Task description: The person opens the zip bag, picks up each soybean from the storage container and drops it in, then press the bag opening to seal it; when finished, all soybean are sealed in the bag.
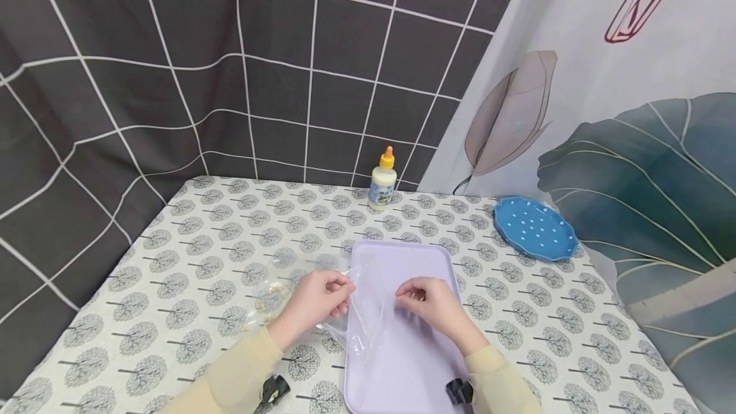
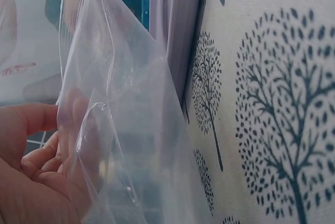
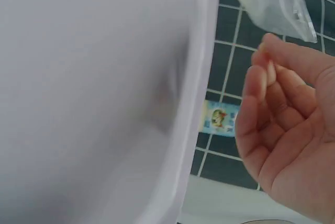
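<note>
Thin clear plastic bag (image 1: 359, 312), glossy and creased, smooth matt lilac plastic tray (image 1: 402, 350), tabletop (image 1: 190, 260) under printed cloth, tree pattern, glossy blue dotted plate (image 1: 535, 229), plastic glue bottle (image 1: 382, 181), orange cap, soft fabric backdrops

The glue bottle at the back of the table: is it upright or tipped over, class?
Upright. The glue bottle stands on its base on the tree-patterned tablecloth, orange cap pointing up, against the grid backdrop.
</note>
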The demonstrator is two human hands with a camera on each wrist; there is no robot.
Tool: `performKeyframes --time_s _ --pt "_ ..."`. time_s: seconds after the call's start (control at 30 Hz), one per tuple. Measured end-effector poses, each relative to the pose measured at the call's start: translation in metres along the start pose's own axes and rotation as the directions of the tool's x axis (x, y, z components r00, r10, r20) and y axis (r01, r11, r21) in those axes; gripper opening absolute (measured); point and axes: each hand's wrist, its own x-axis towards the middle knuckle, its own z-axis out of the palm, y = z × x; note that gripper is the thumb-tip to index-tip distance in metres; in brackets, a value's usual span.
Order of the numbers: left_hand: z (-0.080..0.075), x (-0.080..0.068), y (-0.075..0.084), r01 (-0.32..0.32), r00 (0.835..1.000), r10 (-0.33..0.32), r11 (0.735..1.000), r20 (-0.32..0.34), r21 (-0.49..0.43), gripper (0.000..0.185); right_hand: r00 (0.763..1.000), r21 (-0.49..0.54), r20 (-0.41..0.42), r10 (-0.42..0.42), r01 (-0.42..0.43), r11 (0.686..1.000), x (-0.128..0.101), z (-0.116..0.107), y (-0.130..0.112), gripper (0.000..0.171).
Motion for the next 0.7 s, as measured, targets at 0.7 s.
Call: performKeyframes --time_s 0.7 --pt "0.002 -0.005 0.007 0.011 1.0 -0.011 1.0 0.004 0.023 0.016 0.988 0.096 0.021 -0.154 0.151 0.984 -0.004 0.005 -0.029 0.01"
